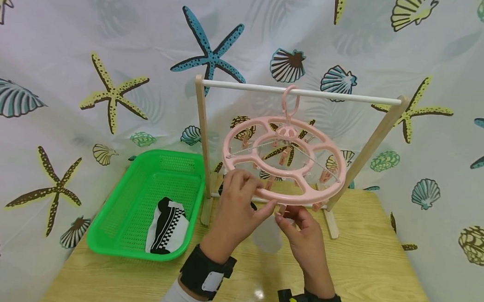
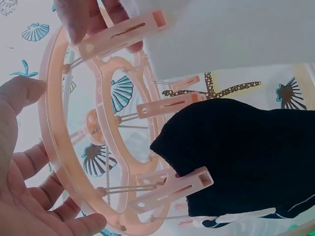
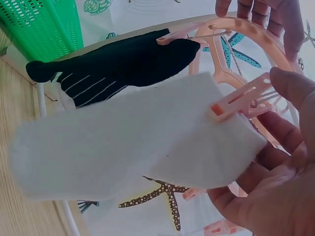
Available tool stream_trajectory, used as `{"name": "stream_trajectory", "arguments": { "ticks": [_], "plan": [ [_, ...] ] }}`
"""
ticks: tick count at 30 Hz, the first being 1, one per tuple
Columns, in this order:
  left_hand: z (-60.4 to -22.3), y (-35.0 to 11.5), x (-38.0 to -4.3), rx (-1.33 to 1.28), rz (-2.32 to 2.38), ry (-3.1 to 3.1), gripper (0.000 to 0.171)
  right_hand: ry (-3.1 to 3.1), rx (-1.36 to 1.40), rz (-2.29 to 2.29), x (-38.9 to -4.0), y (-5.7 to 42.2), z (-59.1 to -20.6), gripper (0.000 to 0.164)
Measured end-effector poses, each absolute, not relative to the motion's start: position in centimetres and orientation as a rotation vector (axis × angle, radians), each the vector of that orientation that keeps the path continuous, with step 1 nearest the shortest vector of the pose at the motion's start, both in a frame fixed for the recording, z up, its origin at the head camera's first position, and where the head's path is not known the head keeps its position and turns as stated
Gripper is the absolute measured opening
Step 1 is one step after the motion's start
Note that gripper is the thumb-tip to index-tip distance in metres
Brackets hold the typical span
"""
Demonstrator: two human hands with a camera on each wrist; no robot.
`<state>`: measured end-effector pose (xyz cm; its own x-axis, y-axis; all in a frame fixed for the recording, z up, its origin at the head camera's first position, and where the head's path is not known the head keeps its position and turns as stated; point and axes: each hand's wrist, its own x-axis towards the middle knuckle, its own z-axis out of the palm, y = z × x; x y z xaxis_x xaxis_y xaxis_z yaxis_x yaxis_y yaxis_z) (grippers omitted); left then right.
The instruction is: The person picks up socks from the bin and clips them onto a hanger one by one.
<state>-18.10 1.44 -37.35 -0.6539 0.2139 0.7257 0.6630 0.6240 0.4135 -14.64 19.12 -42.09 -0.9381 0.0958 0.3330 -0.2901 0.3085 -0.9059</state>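
Note:
A round pink drying hanger (image 1: 280,197) with clothespins (image 2: 172,189) hangs by its hook from a white bar. My left hand (image 1: 236,210) grips its front rim, thumb on one side and fingers on the other. Beneath the rim, my right hand (image 1: 305,238) pinches a pink clothespin (image 3: 241,101) between thumb and fingers. That clothespin's jaws overlap the edge of a white sock (image 3: 118,142), which dangles below the ring. Left of it hangs a black sock (image 2: 236,147) with white stripes, clipped by clothespins. In the head view, the hands and ring mostly hide the black sock.
A green basket (image 1: 107,249) stands at the left with a black-and-white checkered sock (image 1: 168,229) inside. The rack's white bar (image 1: 246,86) rests on wooden posts (image 1: 367,147) on a wooden table (image 1: 368,260). A patterned cloth (image 1: 149,34) covers the back.

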Motion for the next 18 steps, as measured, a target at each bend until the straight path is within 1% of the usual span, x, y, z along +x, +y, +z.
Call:
{"name": "stream_trajectory", "arguments": {
  "ticks": [6, 13, 18],
  "plan": [
    [-37.3, 1.1, -18.4, -0.707, -0.899, -2.182, 0.032, -2.204, 0.076, 1.667, -13.8, 19.7, -41.8, 0.026],
    [-37.3, 0.3, -19.2, -0.755, -0.937, -2.132, 0.030, -2.014, -0.026, 1.716, -12.7, 21.1, -41.2, 0.017],
    [-37.4, -0.1, -19.6, -0.785, -0.963, -2.125, 0.031, -1.907, -0.164, 1.658, -12.3, 22.2, -40.7, 0.020]
  ]
}}
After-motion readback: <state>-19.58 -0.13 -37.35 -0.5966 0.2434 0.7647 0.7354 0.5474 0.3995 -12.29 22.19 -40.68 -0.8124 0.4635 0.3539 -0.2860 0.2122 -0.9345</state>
